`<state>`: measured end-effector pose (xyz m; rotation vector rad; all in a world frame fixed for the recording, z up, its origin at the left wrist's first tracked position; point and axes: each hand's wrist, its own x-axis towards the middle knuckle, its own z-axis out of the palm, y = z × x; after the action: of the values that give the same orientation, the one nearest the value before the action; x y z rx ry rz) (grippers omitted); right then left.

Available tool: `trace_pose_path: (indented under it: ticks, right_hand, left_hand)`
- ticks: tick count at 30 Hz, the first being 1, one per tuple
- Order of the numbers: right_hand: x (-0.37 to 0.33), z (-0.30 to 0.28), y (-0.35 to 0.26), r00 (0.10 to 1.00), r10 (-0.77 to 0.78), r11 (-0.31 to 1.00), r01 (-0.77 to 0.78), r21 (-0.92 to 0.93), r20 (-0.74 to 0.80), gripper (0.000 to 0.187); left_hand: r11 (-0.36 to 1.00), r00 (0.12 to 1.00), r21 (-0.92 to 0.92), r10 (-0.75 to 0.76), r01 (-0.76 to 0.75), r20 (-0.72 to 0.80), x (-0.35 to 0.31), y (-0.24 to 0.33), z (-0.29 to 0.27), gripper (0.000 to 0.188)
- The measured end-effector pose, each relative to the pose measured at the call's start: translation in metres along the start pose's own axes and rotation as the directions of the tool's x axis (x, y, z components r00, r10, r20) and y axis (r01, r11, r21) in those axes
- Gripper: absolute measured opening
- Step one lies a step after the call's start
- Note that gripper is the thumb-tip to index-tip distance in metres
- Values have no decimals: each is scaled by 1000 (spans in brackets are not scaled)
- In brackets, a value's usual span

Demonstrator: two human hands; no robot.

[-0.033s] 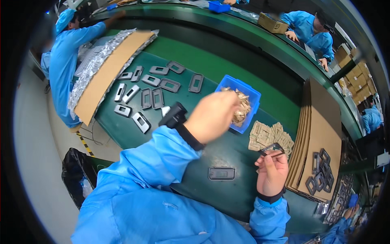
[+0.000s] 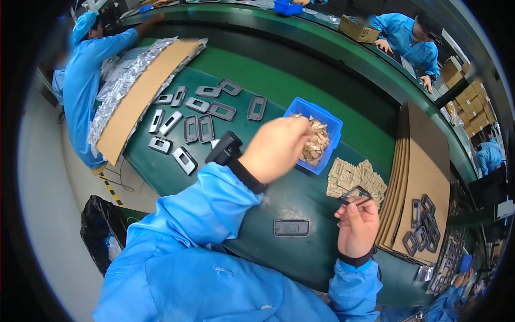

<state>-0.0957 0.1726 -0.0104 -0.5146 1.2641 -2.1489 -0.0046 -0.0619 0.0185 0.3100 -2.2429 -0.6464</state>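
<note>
My left hand [image 2: 276,150], with a black device strapped to its wrist, reaches over the near left rim of a blue plastic bin [image 2: 333,124]. Its fingers are bent and drawn together, but their tips are partly hidden, so what they pinch cannot be made out. Small crumpled tan pieces [image 2: 316,145] fill the bin. My right hand [image 2: 358,225] holds a thin dark rectangular frame [image 2: 354,197] between thumb and fingers. Just beyond it lies a spread pile of flat tan printed pieces [image 2: 351,177]. A grey rectangular housing [image 2: 291,228] lies flat on the table between my forearms.
Several grey and silver housings [image 2: 222,111] lie at the table's left, beside cardboard on silver wrap [image 2: 145,102]. Stacked cardboard sheets [image 2: 418,182] at right bear dark frames [image 2: 424,231]. A black-bagged bin [image 2: 99,231] stands lower left. Co-workers in blue [image 2: 88,102] work around a green line.
My left hand has drawn back slightly to the left, uncovering a little more of the bin's contents. My right hand keeps its hold on the dark frame.
</note>
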Motion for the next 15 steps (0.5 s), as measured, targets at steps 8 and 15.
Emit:
trace_pose_path:
  ticks: [8, 15]
  right_hand:
    - [-3, -12, 2, 1000, 22, 993, -20, -115, 20, 15]
    - [-1, -5, 1, 1000, 0, 993, 2, -121, 16, 15]
  left_hand:
    - [998, 998, 13, -66, 66, -12, 0, -11, 4, 13]
    - [570, 828, -645, -118, 508, 548, -3, 24, -10, 29]
